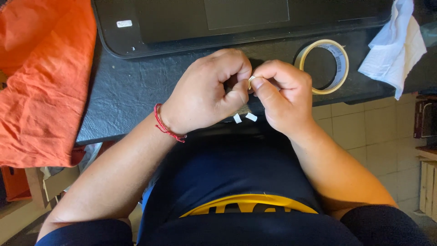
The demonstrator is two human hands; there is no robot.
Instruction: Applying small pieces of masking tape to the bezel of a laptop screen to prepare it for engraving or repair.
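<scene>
Desk top (132, 86): matt, leather-like grain | tape roll (324, 66): pale glossy film | cloth (43, 77): orange, creased weave | tissue (395, 43): white crumpled paper

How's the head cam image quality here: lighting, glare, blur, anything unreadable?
Head view: soft, even light, no harsh shadows; faint sheen on the dark desk surface, no blown glare. Left hand and right hand are sharp. The small pale piece pinched between the fingertips is mostly hidden, so its kind is unclear. Tape roll and orange cloth are clear; slight wide-angle stretch at the edges.

2 hands (207, 93) (284, 98), 1 tape roll (324, 66), 2 white paper bits (244, 118), 1 laptop (241, 20), 1 orange cloth (43, 77), 1 tissue (395, 45).
</scene>
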